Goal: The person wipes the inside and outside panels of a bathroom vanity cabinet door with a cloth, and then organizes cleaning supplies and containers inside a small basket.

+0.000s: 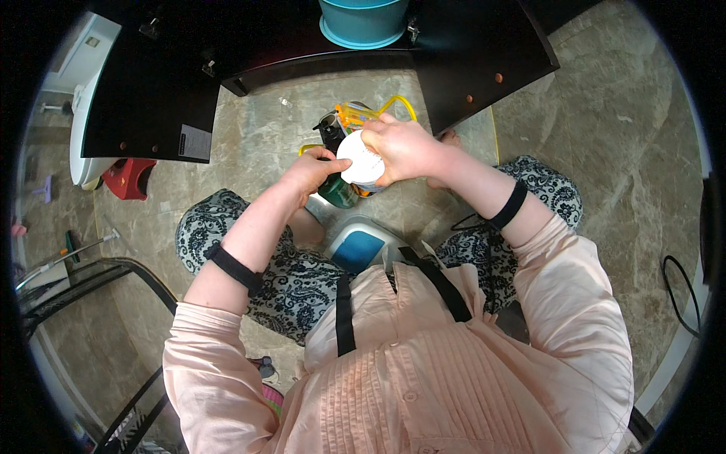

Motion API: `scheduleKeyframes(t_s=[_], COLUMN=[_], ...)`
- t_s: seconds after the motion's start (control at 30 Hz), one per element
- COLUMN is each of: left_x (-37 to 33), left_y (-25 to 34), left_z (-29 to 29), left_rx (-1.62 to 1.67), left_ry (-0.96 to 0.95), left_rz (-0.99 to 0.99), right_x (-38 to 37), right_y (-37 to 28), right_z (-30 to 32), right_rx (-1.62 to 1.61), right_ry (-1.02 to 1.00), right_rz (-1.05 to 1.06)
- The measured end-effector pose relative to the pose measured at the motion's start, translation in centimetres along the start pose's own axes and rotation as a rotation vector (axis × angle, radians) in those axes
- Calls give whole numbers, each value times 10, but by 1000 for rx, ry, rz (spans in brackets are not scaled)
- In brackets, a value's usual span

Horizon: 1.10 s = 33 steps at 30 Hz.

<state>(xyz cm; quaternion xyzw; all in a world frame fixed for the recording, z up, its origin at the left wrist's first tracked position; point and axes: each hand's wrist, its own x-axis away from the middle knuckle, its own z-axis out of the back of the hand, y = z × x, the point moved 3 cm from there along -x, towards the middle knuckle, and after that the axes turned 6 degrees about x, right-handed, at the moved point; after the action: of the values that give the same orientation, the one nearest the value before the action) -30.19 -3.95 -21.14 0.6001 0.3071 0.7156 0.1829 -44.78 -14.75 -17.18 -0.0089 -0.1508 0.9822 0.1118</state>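
A container with a white round top [361, 157] is held between my hands, in front of my knees. My right hand [404, 147] is closed round its right side. With thumb and fingers, my left hand [308, 172] grips its left edge. A dark green bottle [338, 191] stands beneath my left hand, partly hidden. Just beyond the container are a black bottle [330, 130] and an orange-yellow item [354, 115]. A yellow loop handle [404, 102] rises behind my right hand. The lower part of the container is mostly hidden.
Dark cabinet doors stand swung out at left [147, 98] and right [484, 68]. A turquoise bucket [363, 23] sits in the cabinet. A blue-and-white stool [358, 248] is between my legs. A red plastic item [130, 179] and a black metal rack [125, 265] are at left.
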Motion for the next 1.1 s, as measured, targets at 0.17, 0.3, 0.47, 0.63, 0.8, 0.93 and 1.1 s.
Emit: scheduleKeyframes(t_s=[0.17,0.3,0.47,0.63,0.8,0.93,1.1], left_x=[-3,-5,-2,-7,-11,-3,11], left_y=[-2,-11,-6,-12,-13,-10,-6], left_z=[-1,6,3,5,9,5,5], left_rx=[-35,-47,-165,-329,-384,-544,-648], left_ry=[36,91,143,108,64,35,12], left_rz=[-83,-158,-172,-170,-254,-415,-457], right_x=[2,10,26,29,50,57,53], right_y=[19,30,34,19,-2,4,8], right_z=[-16,-17,-59,-71,-76,-86,-105], right_rx=[-2,-36,81,132,75,-32,6], right_ry=[-85,-184,-177,-296,-316,-311,-432], right_rz=[-56,-118,49,122,275,199,286])
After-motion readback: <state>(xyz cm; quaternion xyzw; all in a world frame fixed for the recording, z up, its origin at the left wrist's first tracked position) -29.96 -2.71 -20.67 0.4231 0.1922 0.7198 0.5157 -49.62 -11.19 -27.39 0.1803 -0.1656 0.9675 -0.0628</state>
